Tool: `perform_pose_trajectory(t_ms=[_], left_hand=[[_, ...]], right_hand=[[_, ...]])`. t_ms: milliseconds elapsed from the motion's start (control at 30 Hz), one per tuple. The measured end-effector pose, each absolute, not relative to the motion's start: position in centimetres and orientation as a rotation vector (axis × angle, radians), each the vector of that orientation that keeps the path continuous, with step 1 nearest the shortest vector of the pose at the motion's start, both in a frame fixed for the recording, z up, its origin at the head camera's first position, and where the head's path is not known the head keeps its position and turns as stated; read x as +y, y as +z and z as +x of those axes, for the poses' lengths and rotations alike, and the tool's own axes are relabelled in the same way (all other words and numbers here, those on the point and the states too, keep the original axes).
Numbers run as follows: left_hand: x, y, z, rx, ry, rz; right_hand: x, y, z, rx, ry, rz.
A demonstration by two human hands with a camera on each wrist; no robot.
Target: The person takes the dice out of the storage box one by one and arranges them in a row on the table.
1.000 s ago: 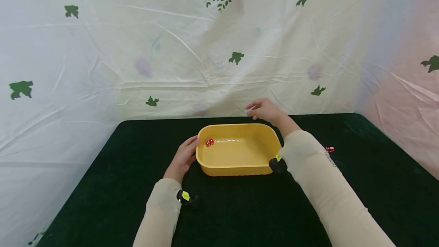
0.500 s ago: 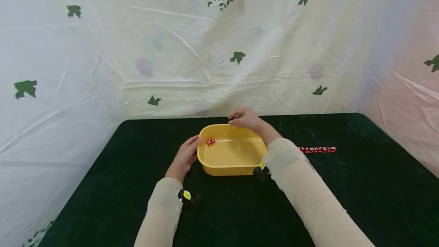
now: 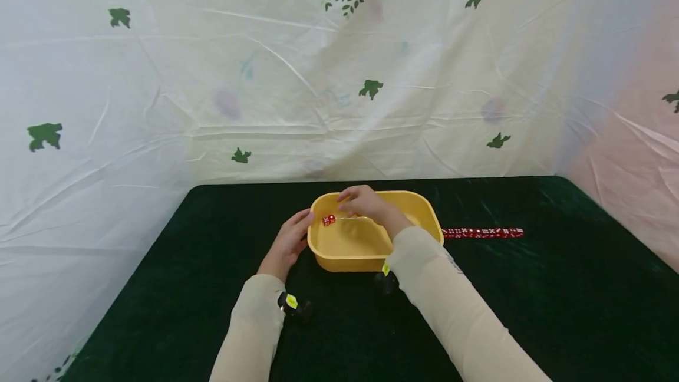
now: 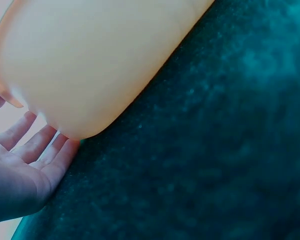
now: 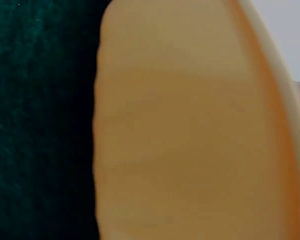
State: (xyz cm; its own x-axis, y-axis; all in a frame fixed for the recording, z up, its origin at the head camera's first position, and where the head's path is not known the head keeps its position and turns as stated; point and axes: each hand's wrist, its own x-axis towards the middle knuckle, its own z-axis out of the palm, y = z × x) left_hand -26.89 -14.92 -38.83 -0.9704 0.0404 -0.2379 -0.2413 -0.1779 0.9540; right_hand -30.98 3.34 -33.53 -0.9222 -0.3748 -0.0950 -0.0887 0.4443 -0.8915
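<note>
A yellow plastic basin (image 3: 350,264) sits on the dark green cloth. Red dice with white pips (image 3: 329,220) lie inside it, near its left end. My left hand (image 3: 286,243) holds that end: the thumb is over the rim and the fingers (image 4: 40,142) lie along the outer wall. Over the basin's inside is my right hand (image 3: 366,202), fingers loosely bent and pointing left, just right of the dice. Nothing shows between them. The right wrist view is mostly filled by the basin's outer wall (image 5: 180,130), with a sliver of hand at the right edge.
A straight row of red dice (image 3: 483,233) runs rightward on the cloth from beside the basin's right end. The dark green table (image 3: 557,299) ends at the back against a pale hanging cloth (image 3: 297,105) printed with green leaves.
My right hand has moved left and down, from behind the basin's back right corner over the rim to its inside. The dice row has come out from behind my right sleeve. The left hand stays put.
</note>
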Motion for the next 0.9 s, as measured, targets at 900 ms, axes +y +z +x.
perform_pose_trajectory(t_ms=[900], left_hand=[[-14.8, -39.0, -27.0, 1.881, 2.310, -0.196]], right_hand=[[1.2, -36.7, -31.4, 2.397, -1.457, -0.297]])
